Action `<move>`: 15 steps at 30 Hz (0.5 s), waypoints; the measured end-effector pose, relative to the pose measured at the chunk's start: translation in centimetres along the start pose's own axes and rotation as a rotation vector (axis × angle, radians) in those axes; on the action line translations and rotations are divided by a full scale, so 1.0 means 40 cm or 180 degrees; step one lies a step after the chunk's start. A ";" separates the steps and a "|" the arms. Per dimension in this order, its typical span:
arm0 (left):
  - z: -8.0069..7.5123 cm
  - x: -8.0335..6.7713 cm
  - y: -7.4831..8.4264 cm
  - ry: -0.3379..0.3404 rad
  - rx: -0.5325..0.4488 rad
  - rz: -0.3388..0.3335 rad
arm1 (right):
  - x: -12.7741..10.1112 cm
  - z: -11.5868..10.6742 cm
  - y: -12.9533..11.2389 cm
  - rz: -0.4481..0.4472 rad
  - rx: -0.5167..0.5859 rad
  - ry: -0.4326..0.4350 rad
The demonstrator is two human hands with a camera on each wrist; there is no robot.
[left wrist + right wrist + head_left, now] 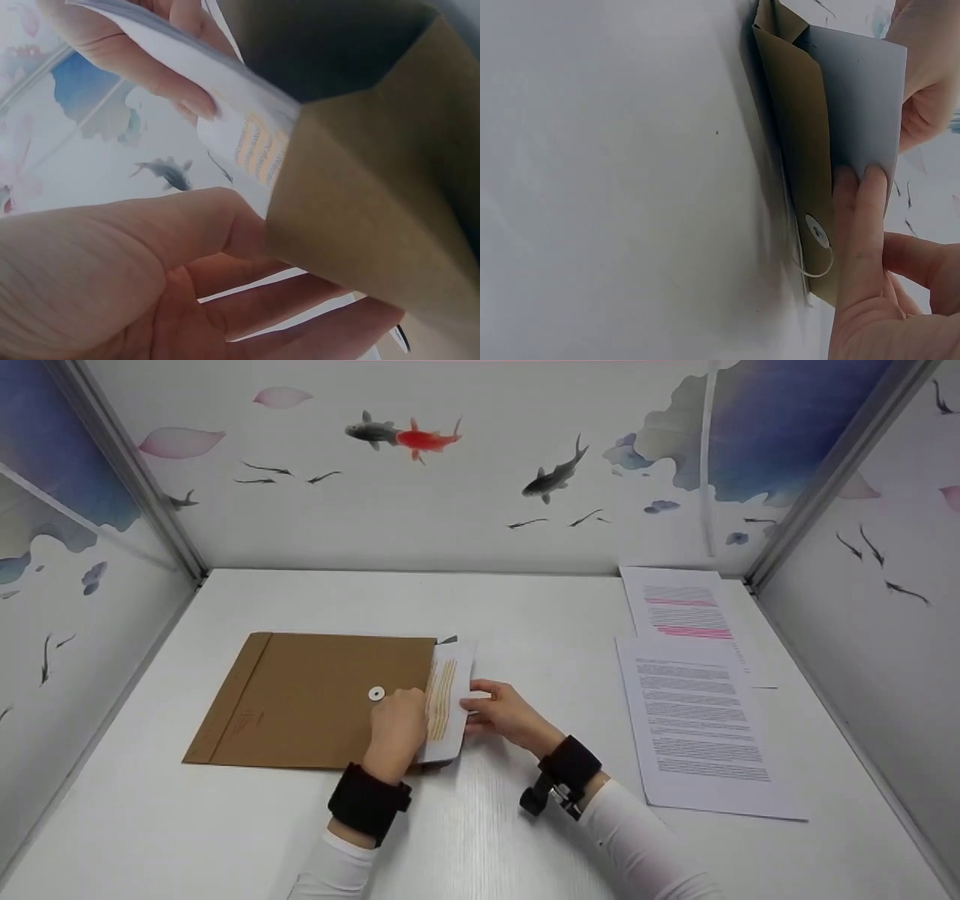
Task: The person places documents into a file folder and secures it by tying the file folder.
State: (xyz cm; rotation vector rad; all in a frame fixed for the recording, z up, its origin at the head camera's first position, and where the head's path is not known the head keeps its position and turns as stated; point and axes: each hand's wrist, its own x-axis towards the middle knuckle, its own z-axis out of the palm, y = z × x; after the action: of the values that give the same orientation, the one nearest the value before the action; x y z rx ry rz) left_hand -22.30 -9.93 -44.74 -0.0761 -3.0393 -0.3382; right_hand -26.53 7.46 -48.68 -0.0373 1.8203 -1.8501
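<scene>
A brown paper document envelope (pixel 307 682) with a white button (pixel 376 694) lies on the table, its mouth to the right. Printed sheets (pixel 459 682) with yellow-highlighted lines stick partway out of it. My left hand (pixel 397 731) pinches the envelope's upper layer at the mouth; in the left wrist view the thumb lies at the lifted edge (pixel 315 180) and the pocket gapes. With my right hand (pixel 506 716) I hold the outer edge of the sheets, fingers beneath them in the right wrist view, near a second button (pixel 817 230) with a string.
On the right side of the table lies a stack of printed pages (pixel 705 727). Behind it, partly covered, are pages with pink highlighting (pixel 675 592). Printed wall panels (pixel 465 525) enclose the white table (pixel 525 607) at the back and sides.
</scene>
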 end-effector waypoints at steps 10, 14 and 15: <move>-0.008 0.006 0.009 -0.0295 -0.0063 -0.0195 | 0.020 -0.007 0.025 0.0163 0.0194 -0.0016; -0.005 0.010 0.010 -0.0301 -0.0009 -0.0212 | 0.023 -0.005 0.023 0.0201 0.0099 0.0018; -0.004 0.011 0.010 -0.0304 0.0001 -0.0219 | 0.023 -0.004 0.022 0.0202 0.0071 0.0029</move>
State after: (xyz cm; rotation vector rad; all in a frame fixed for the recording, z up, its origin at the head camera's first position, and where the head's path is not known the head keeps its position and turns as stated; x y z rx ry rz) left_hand -22.69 -9.56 -44.44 0.0128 -3.1421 -0.3491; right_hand -27.07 7.30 -49.82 0.0367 1.7861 -1.8291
